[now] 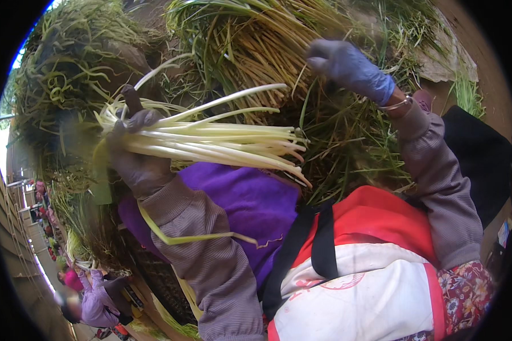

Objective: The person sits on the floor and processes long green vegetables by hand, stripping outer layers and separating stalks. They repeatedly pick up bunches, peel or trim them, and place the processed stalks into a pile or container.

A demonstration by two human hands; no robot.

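Observation:
My left hand (pixel 138 147), in a soiled glove, is closed around a bunch of pale stalks (pixel 222 138) that look like garlic chives. Their cut or root ends point right, above my lap with its purple cloth (pixel 243 192). My right hand (pixel 339 64), in a blue-violet glove, is raised at the upper right near a heap of yellowish-brown stalks (pixel 260 47); its fingers are curled and blurred, and whether it holds anything does not show. One bent loose leaf (pixel 187 239) hangs across my left sleeve.
Green leaves (pixel 64 72) are piled at the left, and more leaf litter (pixel 358 145) lies between my arms. A pale sheet (pixel 448 55) is spread at the upper right. At the lower left, a co-worker (pixel 96 298) in a light purple top handles stalks.

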